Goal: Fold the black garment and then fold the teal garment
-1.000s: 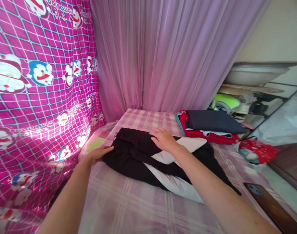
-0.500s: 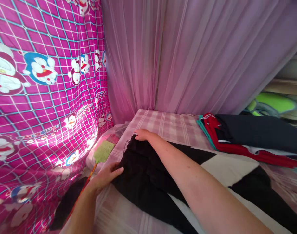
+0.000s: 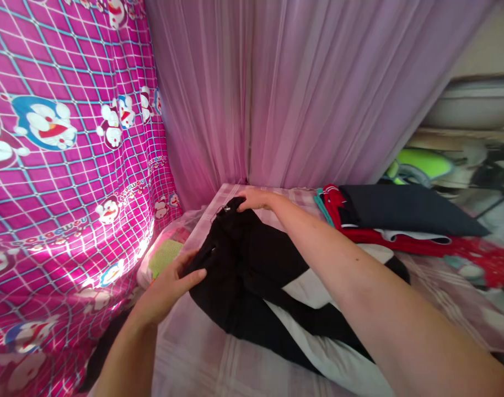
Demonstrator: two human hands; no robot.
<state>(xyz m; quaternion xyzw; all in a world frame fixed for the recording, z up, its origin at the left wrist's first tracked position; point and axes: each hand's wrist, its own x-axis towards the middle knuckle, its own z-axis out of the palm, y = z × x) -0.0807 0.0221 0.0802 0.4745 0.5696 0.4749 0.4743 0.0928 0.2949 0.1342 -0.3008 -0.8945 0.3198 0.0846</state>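
Pants (image 3: 260,251), black with large pale panels (image 3: 307,289), lie rumpled before me; my left hand (image 3: 181,280) and right hand (image 3: 255,199) each pinch one end of the waistband (image 3: 217,234).

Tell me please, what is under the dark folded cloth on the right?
Red fabric with some white trim shows below the dark folded cloth, and teal fabric peeks out at the left. The middle is covered, so what lies there cannot be seen.

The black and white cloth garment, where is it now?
In the head view, the garment lies lower centre on the pink plaid sheet, left hand and right hand touching its black end, in front of the folded red and navy clothes.
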